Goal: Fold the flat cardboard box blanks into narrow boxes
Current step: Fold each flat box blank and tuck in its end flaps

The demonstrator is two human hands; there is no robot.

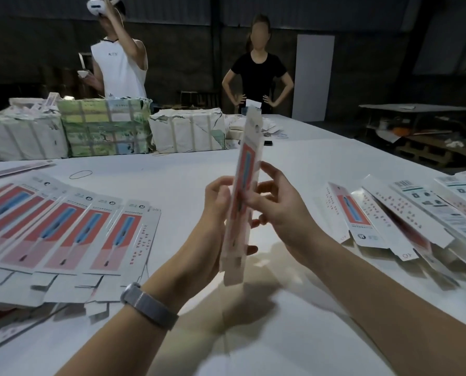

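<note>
Bare forearms reach in from the near edge, the left one wearing a grey woven wristband (148,305). Under them spreads the broad white counter (302,164), which fills most of the room's foreground. At its far left sit big paper-wrapped bundles tied with straps (104,128). Fanned across the left side of the counter lies a row of flat white cardboard box blanks printed red, pink and blue (72,237), overlapping one another, with loose tabs at their near ends. On the right side lies a looser heap of folded narrow white boxes with red and green print (405,221), lying at angles and overlapping one another.

Held up between the 2 piles, above the counter and almost upright, is 1 long narrow white cardboard box with a red and blue panel (244,185), its top leaning slightly away. The left hand (215,213) grips its left edge with curled fingers and the thumb coming round below. The right hand (278,202) pinches the right edge, fingertips on the printed face, index finger raised a little.

Behind the counter stand 2 people, 1 in a white sleeveless top (120,69) and 1 in a black T-shirt (259,74) with hands on hips. A thin rubber band (80,174) lies on the counter beyond the blanks.
</note>
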